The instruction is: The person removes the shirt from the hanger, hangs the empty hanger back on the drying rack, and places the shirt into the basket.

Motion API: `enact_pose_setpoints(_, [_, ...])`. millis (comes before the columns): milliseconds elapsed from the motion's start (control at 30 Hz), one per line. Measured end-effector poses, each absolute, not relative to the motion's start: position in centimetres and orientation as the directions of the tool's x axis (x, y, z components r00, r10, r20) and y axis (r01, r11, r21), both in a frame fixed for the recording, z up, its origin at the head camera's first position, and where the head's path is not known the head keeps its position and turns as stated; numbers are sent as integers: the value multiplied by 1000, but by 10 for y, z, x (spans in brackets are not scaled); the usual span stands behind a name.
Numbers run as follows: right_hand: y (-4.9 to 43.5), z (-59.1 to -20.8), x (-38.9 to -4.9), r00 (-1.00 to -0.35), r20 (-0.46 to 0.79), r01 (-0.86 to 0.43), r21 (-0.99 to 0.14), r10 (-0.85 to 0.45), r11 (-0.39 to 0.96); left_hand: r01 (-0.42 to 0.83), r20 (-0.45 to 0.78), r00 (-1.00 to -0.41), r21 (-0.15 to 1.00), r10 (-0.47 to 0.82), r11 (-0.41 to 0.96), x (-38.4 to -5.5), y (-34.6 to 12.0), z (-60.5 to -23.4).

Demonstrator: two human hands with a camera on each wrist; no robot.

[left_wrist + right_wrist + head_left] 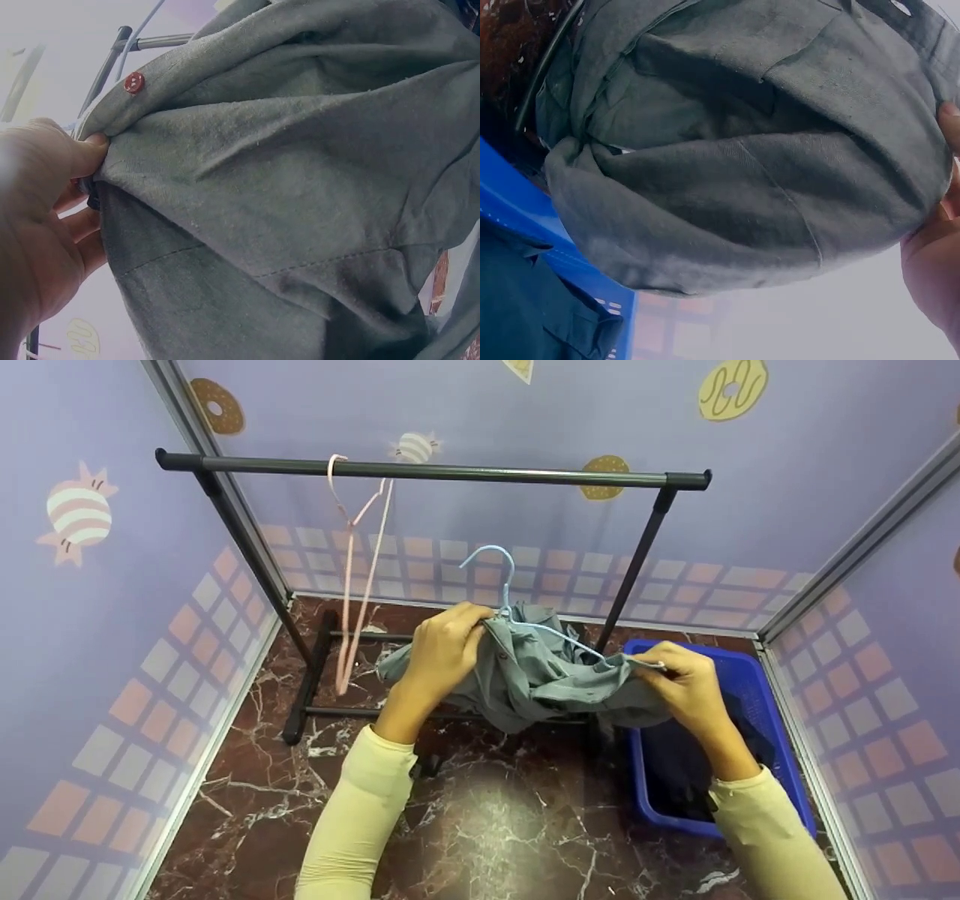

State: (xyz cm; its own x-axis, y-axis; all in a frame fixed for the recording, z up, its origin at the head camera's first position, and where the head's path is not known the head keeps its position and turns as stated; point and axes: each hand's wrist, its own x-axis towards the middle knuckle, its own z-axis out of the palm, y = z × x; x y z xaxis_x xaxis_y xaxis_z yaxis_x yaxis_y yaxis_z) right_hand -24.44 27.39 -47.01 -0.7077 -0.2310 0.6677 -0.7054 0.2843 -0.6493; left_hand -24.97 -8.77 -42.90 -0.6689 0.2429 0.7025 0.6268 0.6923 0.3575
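Note:
A grey-green buttoned shirt (517, 682) hangs bunched between the two hands, in front of and below the rack's top bar. Inside it sits a light blue hanger (506, 596), its hook pointing up, free of the bar. The left hand (444, 649) pinches the shirt's edge beside the hanger's neck; a red button (134, 82) shows near that thumb in the left wrist view. At the hanger's right end, the right hand (682, 682) grips another edge of the cloth between thumb and fingers. Folds of the shirt (780, 187) fill the right wrist view and hide most of the hanger.
A black clothes rack (465, 472) stands ahead, with pink hangers (349, 585) on its bar at the left. On the marbled floor (495, 832) at the right, a blue basket (787, 750) holds dark clothes (675, 772). Patterned walls (862, 607) enclose the sides and back.

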Motion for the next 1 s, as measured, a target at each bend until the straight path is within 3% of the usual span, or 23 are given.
enact_pose_setpoints(433, [289,-481,-240,-775,620,-630,-737,-126,247,596,711,-677,375,193,711,-251,-104,-431])
enact_pose_setpoints(1000, [293,-509,-243,-838,522,-545,-801,-158,246,607,728,-665,397,167,688,-250,-108,-424])
